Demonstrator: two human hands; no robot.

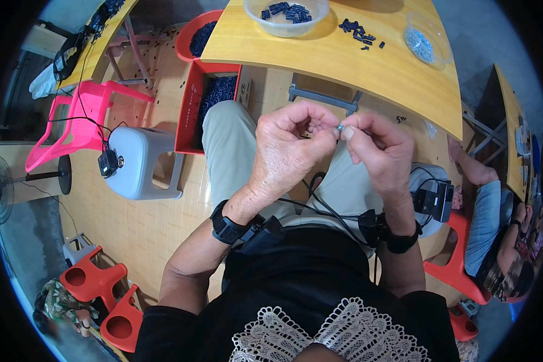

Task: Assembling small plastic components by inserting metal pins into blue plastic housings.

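Note:
Over my lap, my left hand (297, 136) and my right hand (377, 148) meet fingertip to fingertip. Between the pinched fingers sits a tiny shiny bluish-silver piece (340, 127), too small to name. Both hands are closed on it, thumbs against forefingers. Beyond them on the yellow table (398, 75) stands a clear plastic bowl (286, 29) with dark blue cylindrical parts in it. Loose dark parts (357, 31) lie to its right. Farther right, a clear tub (421, 47) holds many small light-blue and silver pieces.
Left of my knees, a red box (192, 114) and a red basin (190, 51) hold many dark parts. A grey-white stool (136, 160) carries a small black device with cables. A pink chair (87, 114) stands at left. Other people sit at right and lower left.

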